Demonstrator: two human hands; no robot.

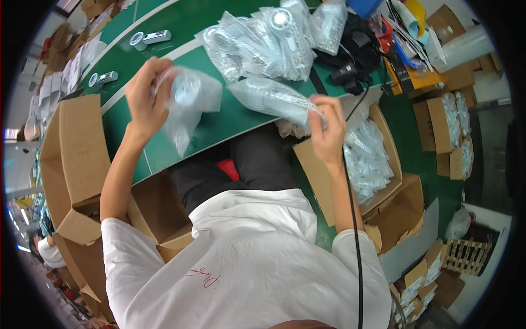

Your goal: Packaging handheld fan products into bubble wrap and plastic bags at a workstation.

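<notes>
My left hand (147,97) is raised over the green table, its fingers closed on a crumpled translucent plastic bag (198,94). Something pale and round shows through that bag, too blurred to name. A long bubble-wrap bag (271,100) reaches leftward from my right hand (329,129), pinched at its right end between thumb and fingers. A pale shape fills part of it. Beyond both hands lies a heap of bubble-wrapped devices (257,46). Two unwrapped white and grey handheld devices, a farther one (150,39) and a nearer one (103,78), rest at the left.
Open cardboard boxes stand at my left (82,148) and by my right arm, where one box (397,159) holds several wrapped pieces. A black cable (353,219) hangs past my right forearm. Black bags (353,52) and tools crowd the table's far right.
</notes>
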